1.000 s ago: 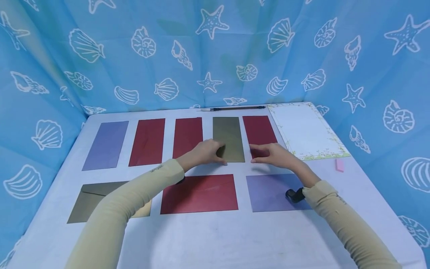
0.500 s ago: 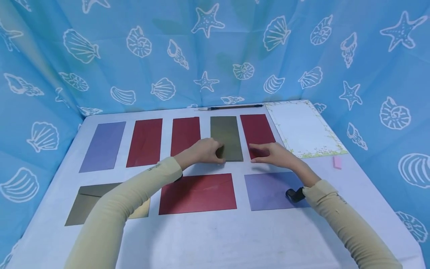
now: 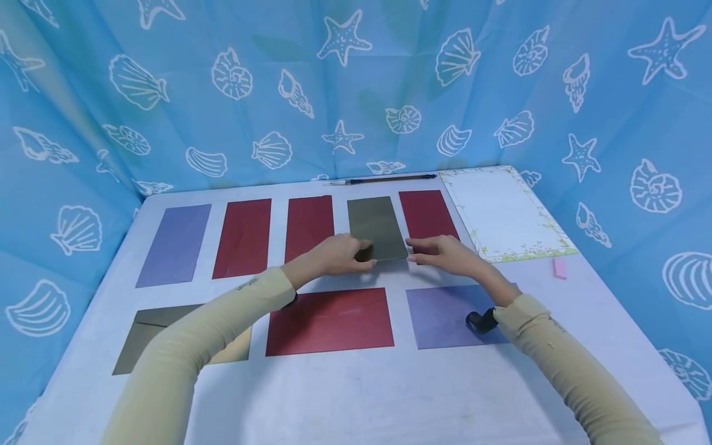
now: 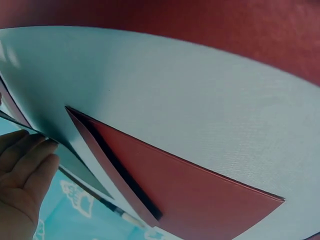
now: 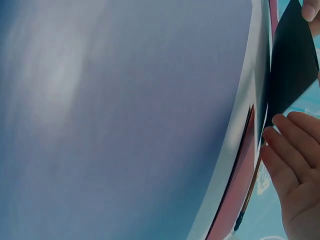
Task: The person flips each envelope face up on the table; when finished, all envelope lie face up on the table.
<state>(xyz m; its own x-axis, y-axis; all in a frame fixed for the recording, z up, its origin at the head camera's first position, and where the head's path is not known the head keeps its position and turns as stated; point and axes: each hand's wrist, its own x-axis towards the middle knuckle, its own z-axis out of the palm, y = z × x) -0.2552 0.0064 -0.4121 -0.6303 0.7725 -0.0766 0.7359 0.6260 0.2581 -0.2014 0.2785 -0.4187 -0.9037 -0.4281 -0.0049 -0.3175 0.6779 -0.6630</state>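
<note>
An olive-gold envelope point(image 3: 378, 225) lies fourth in the far row on the white table point(image 3: 389, 395), its near end raised off the surface. My left hand point(image 3: 363, 257) pinches the near left corner. My right hand point(image 3: 414, 251) reaches in with straight fingers touching the near right corner. In the right wrist view the envelope's dark underside point(image 5: 292, 65) stands above the table, with the right hand's fingers point(image 5: 287, 165) at its edge. The left wrist view shows the left hand's fingers point(image 4: 25, 165) beside the thin lifted edge and a red envelope point(image 4: 190, 195).
The far row also holds a purple envelope point(image 3: 173, 244) and three red ones point(image 3: 243, 238) point(image 3: 309, 225) point(image 3: 427, 213). Nearer me lie olive point(image 3: 144, 334), red point(image 3: 329, 321) and purple point(image 3: 439, 315) envelopes. Bordered writing paper point(image 3: 500, 213), a pen point(image 3: 384, 180) and a pink eraser point(image 3: 560, 267) sit far right.
The near end of the olive-gold envelope has risen off the table. Both hands have closed in on its near corners, the right hand moving left off the red envelope.
</note>
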